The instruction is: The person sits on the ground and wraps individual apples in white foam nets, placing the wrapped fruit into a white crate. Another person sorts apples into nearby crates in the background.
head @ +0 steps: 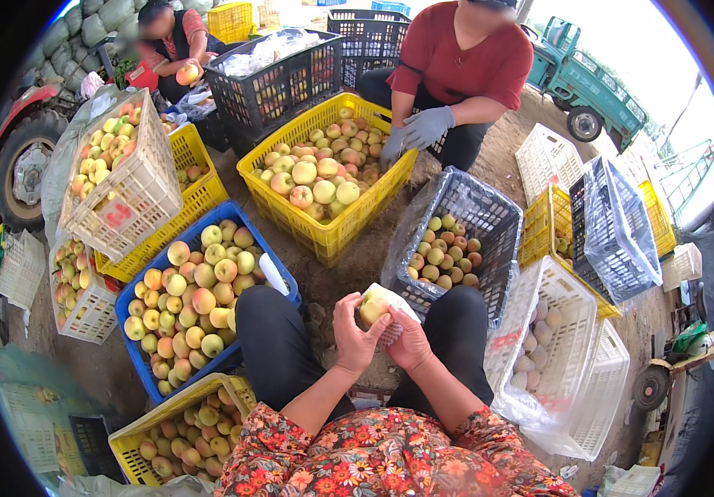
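Observation:
Between my knees, an apple (372, 308) is held up in both hands. My left hand (355, 338) has its fingers and thumb on the apple's bare side. White foam netting (401, 302) covers the apple's other side, and my right hand (411, 343) grips it there. To the left of my knee stands a blue plastic crate (122, 304) of loose apples. Beyond my right knee is a black crate (498, 248) lined with clear plastic film, with apples at its bottom. A white crate (580, 298) on the right holds several apples in foam nets.
A person in grey gloves (428, 127) reaches into a yellow crate (326, 239) of apples ahead. Another person (192, 37) holds an apple at the back left. Stacked crates (139, 205) stand left; a yellow crate (127, 447) is beside my left hip. A green three-wheeled truck (599, 87) is parked behind.

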Demonstrator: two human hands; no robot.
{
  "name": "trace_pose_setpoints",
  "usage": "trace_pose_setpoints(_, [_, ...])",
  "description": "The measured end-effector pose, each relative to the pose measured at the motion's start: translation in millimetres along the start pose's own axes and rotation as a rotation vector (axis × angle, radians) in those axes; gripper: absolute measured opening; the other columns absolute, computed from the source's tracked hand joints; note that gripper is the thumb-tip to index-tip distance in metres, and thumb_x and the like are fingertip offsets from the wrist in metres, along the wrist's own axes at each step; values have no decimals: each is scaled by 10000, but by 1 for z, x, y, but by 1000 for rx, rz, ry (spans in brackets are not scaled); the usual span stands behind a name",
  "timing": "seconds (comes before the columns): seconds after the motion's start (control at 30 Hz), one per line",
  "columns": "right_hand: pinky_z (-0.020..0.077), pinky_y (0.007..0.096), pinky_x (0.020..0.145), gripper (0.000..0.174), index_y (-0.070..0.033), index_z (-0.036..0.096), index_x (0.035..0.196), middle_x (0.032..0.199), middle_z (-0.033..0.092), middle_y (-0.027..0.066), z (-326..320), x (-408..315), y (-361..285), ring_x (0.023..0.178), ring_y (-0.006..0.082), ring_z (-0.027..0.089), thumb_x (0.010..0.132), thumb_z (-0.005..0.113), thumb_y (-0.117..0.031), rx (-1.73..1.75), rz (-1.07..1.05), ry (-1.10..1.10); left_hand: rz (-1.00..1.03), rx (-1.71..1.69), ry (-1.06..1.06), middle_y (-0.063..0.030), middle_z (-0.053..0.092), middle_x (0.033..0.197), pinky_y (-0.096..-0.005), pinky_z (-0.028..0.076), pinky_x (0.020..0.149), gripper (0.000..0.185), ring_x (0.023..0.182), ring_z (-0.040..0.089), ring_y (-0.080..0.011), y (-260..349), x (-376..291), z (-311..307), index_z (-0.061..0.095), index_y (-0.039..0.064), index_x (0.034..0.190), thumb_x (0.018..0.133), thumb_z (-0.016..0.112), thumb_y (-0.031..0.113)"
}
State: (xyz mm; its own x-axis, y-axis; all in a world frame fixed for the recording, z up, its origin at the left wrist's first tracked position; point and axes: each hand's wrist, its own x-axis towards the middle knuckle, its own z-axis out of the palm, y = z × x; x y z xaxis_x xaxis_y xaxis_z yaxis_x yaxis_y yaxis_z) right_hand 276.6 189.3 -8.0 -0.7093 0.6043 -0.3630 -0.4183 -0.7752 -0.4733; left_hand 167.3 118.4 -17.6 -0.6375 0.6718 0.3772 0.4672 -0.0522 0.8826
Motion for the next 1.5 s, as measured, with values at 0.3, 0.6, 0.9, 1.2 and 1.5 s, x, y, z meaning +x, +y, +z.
trace_pose_setpoints(0.3, [493,473,1070,540,-14,552,1386,1331,645,174,-6,-5,-9,1225,345,627,922,616,-283,-53,26,-87,-643,-687,37,-57,667,1053,-281,517,768,375,873,640,-124,-58,7,-7,619,74,1152,1076,526,429])
trace_pose_setpoints(0.6, [479,510,1080,677,-34,576,1367,1307,657,160,3,-14,-16,1208,353,628,839,708,-437,5,53,-150,-1107,-1029,-597,-21,675,1295,-429,528,974,508,1153,655,-197,-54,1,0,589,155,1382,1081,416,526])
trace_pose_setpoints(0.9, [470,516,1083,660,-65,580,1352,1318,632,146,-4,5,-45,1227,364,597,854,690,-483,74,-33,-33,-749,-957,-385,-82,742,1037,-357,578,838,250,934,725,-214,-32,123,-89,659,107,1094,1075,546,329])
trace_pose_setpoints(1.2, [516,477,1019,576,-72,617,1304,1219,694,119,-30,69,-31,1150,335,652,835,720,-390,68,92,300,-649,-562,176,-100,706,1007,-364,577,756,281,876,700,-235,-139,423,-245,585,117,1137,1069,545,387])
trace_pose_setpoints(1.5, [483,490,1082,484,-46,557,1391,1351,633,148,-65,124,-7,1242,340,602,984,585,-306,34,172,475,-430,-437,469,-169,475,1287,-443,584,797,624,990,622,-310,-231,645,-247,403,88,1398,1025,520,574])
